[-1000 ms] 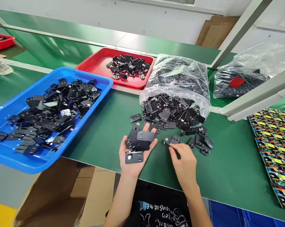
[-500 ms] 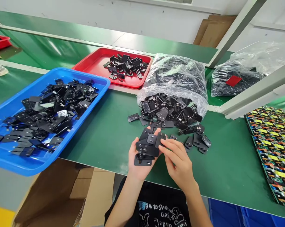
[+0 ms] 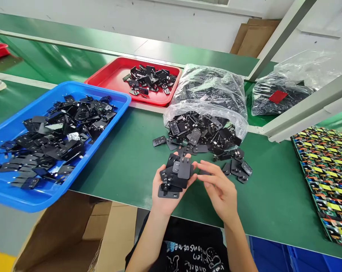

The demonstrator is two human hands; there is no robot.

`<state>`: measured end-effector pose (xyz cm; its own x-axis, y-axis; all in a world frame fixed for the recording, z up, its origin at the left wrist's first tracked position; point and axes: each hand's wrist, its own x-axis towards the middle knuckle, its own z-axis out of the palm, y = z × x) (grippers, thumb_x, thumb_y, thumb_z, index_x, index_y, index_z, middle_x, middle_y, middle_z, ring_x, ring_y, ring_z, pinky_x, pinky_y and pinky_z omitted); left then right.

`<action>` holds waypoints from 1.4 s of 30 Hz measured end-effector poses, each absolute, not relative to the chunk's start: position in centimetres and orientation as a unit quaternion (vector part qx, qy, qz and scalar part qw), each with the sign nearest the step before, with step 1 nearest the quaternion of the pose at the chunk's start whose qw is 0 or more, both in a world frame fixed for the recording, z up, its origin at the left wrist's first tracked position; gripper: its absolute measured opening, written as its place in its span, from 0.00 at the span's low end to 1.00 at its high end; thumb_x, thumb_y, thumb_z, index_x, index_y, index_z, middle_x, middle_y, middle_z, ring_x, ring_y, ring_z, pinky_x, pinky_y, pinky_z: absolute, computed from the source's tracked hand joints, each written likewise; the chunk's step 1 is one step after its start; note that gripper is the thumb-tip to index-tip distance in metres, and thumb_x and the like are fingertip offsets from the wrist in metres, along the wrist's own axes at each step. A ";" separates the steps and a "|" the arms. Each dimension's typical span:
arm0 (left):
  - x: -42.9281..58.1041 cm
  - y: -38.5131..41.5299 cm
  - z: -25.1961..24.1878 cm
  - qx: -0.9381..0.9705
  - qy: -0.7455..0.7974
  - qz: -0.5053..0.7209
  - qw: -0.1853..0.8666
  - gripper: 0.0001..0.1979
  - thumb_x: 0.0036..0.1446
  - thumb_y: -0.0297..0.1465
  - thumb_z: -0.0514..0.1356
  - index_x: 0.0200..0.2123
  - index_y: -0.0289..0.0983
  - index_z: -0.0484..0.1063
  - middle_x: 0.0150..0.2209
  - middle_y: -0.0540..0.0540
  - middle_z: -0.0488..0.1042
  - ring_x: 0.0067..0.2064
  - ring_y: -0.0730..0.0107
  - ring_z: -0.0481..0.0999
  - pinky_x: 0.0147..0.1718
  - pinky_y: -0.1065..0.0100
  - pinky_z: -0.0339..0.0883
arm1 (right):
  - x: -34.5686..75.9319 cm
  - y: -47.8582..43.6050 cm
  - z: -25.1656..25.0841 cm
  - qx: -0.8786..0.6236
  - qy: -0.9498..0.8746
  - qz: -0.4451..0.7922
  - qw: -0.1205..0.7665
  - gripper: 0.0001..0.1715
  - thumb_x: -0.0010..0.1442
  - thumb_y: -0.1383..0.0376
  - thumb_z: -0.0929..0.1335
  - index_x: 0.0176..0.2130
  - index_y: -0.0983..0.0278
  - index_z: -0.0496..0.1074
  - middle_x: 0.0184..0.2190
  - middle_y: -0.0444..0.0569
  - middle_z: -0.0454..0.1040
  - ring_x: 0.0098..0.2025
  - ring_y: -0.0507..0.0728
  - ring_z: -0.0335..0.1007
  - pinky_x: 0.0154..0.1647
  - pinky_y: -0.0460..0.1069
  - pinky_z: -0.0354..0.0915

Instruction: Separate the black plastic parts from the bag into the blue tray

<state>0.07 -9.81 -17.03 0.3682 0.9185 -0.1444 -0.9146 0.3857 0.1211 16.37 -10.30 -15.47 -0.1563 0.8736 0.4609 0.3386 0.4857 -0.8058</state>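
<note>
Palm up, my left hand carries a stack of black plastic pieces with small metal pins, its fingers curled up around them. One piece lies on top with its pins toward the far side. Just right of the stack is my right hand, fingers apart and holding nothing, its fingertips close to the pieces. Beyond both hands, a clear plastic bag spills many similar black pieces onto the green table. A few loose ones lie right of the spill.
At the left is a blue tray full of black pieces. Behind it, a red tray holds more. A second bag stands beyond a metal post. Circuit boards lie at the right; an open cardboard box is below the table.
My right hand has let go of the top piece and moved slightly right, its fingers opening. That piece now lies flatter on the stack in my left hand.
</note>
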 end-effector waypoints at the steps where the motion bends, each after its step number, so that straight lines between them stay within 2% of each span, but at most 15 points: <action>1: -0.1 -9.8 -17.0 0.015 0.091 0.553 0.828 0.23 0.63 0.38 0.42 0.60 0.49 0.58 0.60 0.47 0.61 0.61 0.55 0.59 0.59 0.49 0.45 | 16.9 -10.3 -15.5 -0.456 -0.700 0.252 0.489 0.13 0.62 0.70 0.61 0.40 0.59 0.72 0.47 0.50 0.73 0.53 0.59 0.66 0.51 0.60 0.65; 3: -0.3 -9.8 -16.8 0.023 0.088 0.554 0.828 0.22 0.62 0.38 0.42 0.58 0.51 0.60 0.60 0.49 0.62 0.60 0.54 0.60 0.59 0.49 0.45 | 18.0 -10.2 -16.0 -0.525 -0.695 0.187 0.454 0.12 0.62 0.68 0.61 0.41 0.59 0.72 0.45 0.50 0.73 0.51 0.59 0.66 0.51 0.59 0.64; 5: -0.6 -9.8 -16.7 0.030 0.092 0.564 0.820 0.22 0.62 0.39 0.43 0.58 0.52 0.60 0.60 0.50 0.62 0.60 0.54 0.61 0.59 0.49 0.45 | 19.1 -10.0 -16.9 -0.583 -0.712 0.117 0.374 0.13 0.62 0.63 0.61 0.45 0.60 0.71 0.47 0.52 0.72 0.54 0.61 0.62 0.54 0.62 0.60; 8: -1.1 -9.8 -16.7 0.040 0.103 0.584 0.805 0.22 0.61 0.40 0.43 0.58 0.54 0.59 0.62 0.50 0.59 0.61 0.53 0.59 0.60 0.47 0.43 | 20.1 -9.8 -18.3 -0.615 -0.742 0.059 0.260 0.22 0.61 0.54 0.62 0.51 0.62 0.68 0.52 0.56 0.68 0.59 0.66 0.54 0.56 0.67 0.54; 12: -1.5 -9.9 -16.6 0.051 0.116 0.595 0.793 0.22 0.60 0.41 0.44 0.57 0.54 0.61 0.62 0.51 0.58 0.61 0.52 0.58 0.60 0.45 0.42 | 19.8 -9.9 -19.2 -0.620 -0.753 0.026 0.218 0.27 0.59 0.50 0.62 0.51 0.64 0.66 0.53 0.58 0.66 0.59 0.69 0.51 0.55 0.72 0.49; 17: -1.6 -9.9 -16.4 0.051 0.124 0.595 0.792 0.21 0.60 0.42 0.44 0.55 0.54 0.63 0.63 0.51 0.57 0.63 0.51 0.54 0.60 0.44 0.40 | 18.4 -9.8 -19.4 -0.625 -0.744 0.009 0.236 0.28 0.60 0.50 0.62 0.52 0.64 0.65 0.52 0.59 0.67 0.56 0.68 0.55 0.55 0.72 0.48; 21: -1.0 -9.8 -16.6 0.037 0.106 0.595 0.796 0.22 0.61 0.45 0.43 0.54 0.50 0.66 0.62 0.50 0.59 0.63 0.51 0.54 0.60 0.46 0.42 | 18.0 -9.6 -19.7 -0.630 -0.730 0.007 0.266 0.22 0.60 0.54 0.64 0.48 0.65 0.66 0.47 0.57 0.70 0.52 0.66 0.60 0.55 0.69 0.50; 27: 0.4 -9.7 -17.0 0.001 0.092 0.577 0.812 0.26 0.62 0.45 0.42 0.61 0.50 0.54 0.64 0.49 0.53 0.65 0.52 0.49 0.61 0.48 0.40 | 18.2 -9.6 -18.7 -0.643 -0.677 0.042 0.355 0.19 0.58 0.59 0.66 0.48 0.64 0.66 0.44 0.54 0.71 0.46 0.61 0.66 0.49 0.61 0.63; 31: 1.2 -9.8 -17.2 -0.004 0.092 0.558 0.825 0.26 0.62 0.45 0.41 0.62 0.47 0.52 0.63 0.47 0.55 0.64 0.51 0.50 0.61 0.47 0.40 | 17.5 -10.3 -16.5 -0.612 -0.667 0.070 0.418 0.20 0.57 0.59 0.68 0.48 0.62 0.66 0.45 0.53 0.71 0.45 0.59 0.68 0.45 0.56 0.66; 36: 1.8 -9.8 -17.2 -0.001 0.092 0.553 0.828 0.27 0.63 0.44 0.41 0.62 0.43 0.54 0.62 0.45 0.59 0.64 0.55 0.52 0.62 0.49 0.39 | 15.1 -11.3 -14.6 -0.521 -0.742 0.049 0.420 0.26 0.55 0.60 0.69 0.53 0.61 0.63 0.45 0.53 0.71 0.48 0.60 0.67 0.53 0.61 0.61; 42: 1.9 -9.9 -16.9 -0.012 0.120 0.573 0.811 0.26 0.63 0.42 0.41 0.62 0.43 0.53 0.62 0.45 0.57 0.63 0.54 0.53 0.61 0.45 0.41 | 13.8 -11.3 -15.5 -0.520 -0.757 0.061 0.392 0.29 0.58 0.59 0.67 0.57 0.62 0.59 0.48 0.55 0.70 0.50 0.62 0.65 0.56 0.64 0.57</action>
